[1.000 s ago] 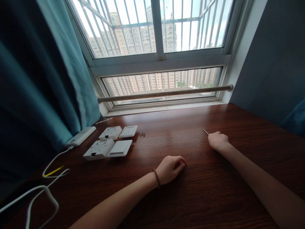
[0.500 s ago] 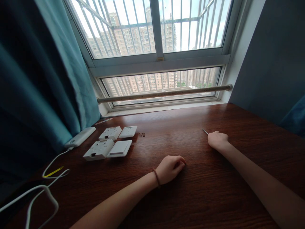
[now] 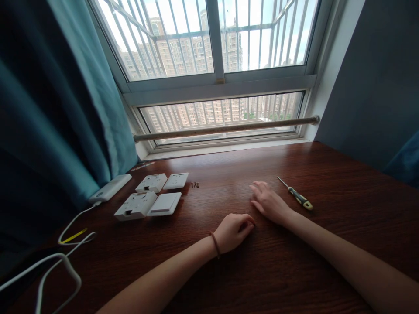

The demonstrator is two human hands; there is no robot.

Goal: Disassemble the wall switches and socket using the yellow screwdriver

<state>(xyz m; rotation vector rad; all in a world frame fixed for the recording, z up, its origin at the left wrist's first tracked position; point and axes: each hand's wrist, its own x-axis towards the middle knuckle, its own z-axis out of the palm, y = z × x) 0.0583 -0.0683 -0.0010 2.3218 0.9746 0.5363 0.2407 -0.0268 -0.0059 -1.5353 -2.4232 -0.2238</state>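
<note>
My right hand [image 3: 269, 201] is over the table with its fingers apart and nothing in them. Just to its right lies a screwdriver [image 3: 299, 198] with a yellow-and-black handle, its metal tip pointing away toward the window. My left hand [image 3: 234, 232] rests on the tabletop with its fingers curled in loosely, and I see nothing in it. A brown band circles that wrist. Farther left sit two white mounting boxes [image 3: 137, 205], a white switch panel [image 3: 165, 203] and a white socket panel [image 3: 176, 180]. Several small screws [image 3: 195, 185] lie beside the socket panel.
A white power bank [image 3: 111, 187] lies at the left by the blue curtain [image 3: 98, 109], with a white cable [image 3: 70, 261] and its yellow tie [image 3: 74, 235] nearby. The wooden table [image 3: 225, 279] meets a window ledge. A metal rail [image 3: 229, 128] crosses the window.
My right hand has let go of the screwdriver, leaving it lying on the table, and has moved left with its fingers spread. My left hand has stayed in place.
</note>
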